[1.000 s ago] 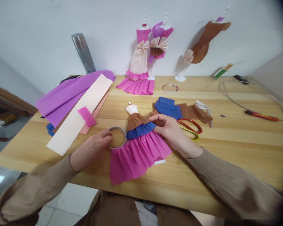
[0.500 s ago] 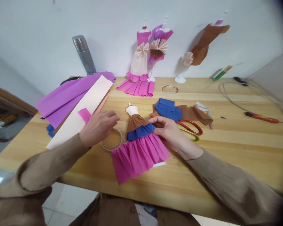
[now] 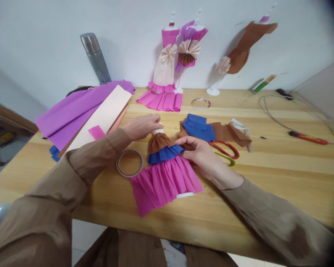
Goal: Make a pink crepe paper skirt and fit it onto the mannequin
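A small white dress form (image 3: 159,130) lies on the table, wearing a tiered crepe paper skirt: a brown tier (image 3: 159,144), a blue tier (image 3: 164,154) and a long pink tier (image 3: 168,181). My left hand (image 3: 143,126) is closed at the form's top, its fingers covering the neck and part of the bodice. Between thumb and fingers, my right hand (image 3: 197,154) pinches the right edge of the blue tier. Left of the skirt, touching or nearly touching it, is a roll of tape (image 3: 130,163). A white base edge (image 3: 185,194) peeks out under the pink paper.
Red-and-yellow-handled scissors (image 3: 225,148) and folded blue paper (image 3: 200,126) lie to the right. Paper sheets (image 3: 100,118) are stacked left, before a metal flask (image 3: 96,57). Several dressed forms (image 3: 169,59) stand along the wall. A red-handled tool (image 3: 308,138) with a cable lies far right.
My left hand has moved from above the tape roll, right and away from me, onto the top of the dress form. My right hand still pinches the blue tier.
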